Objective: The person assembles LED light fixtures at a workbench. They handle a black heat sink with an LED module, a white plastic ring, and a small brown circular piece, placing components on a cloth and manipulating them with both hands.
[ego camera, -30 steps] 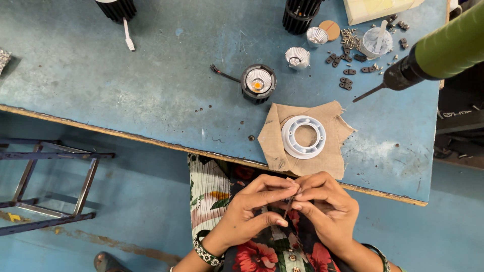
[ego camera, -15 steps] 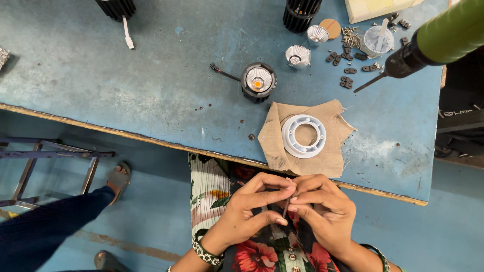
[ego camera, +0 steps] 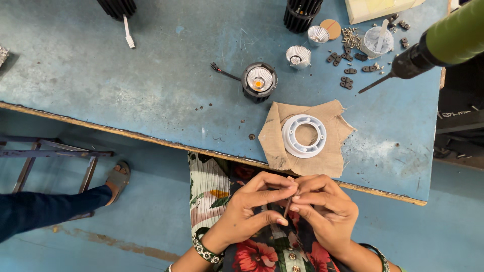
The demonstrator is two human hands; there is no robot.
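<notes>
Left hand [ego camera: 254,209] and right hand [ego camera: 322,211] meet below the table [ego camera: 126,95] edge, over the lap, fingertips pinching a thin dark stick [ego camera: 287,207] between them. On the worn blue table just above: white ring [ego camera: 303,135] on tan cloth [ego camera: 330,161]. Lamp [ego camera: 259,81] beyond the ring; drill [ego camera: 433,48] to its upper right. Blue floor [ego camera: 146,221] beneath.

One package seen: pale yellow cardboard box [ego camera: 375,8], rectangular, at tabletop [ego camera: 126,95] far edge, upper right, cut off by frame. No labels, signs, screens.
</notes>
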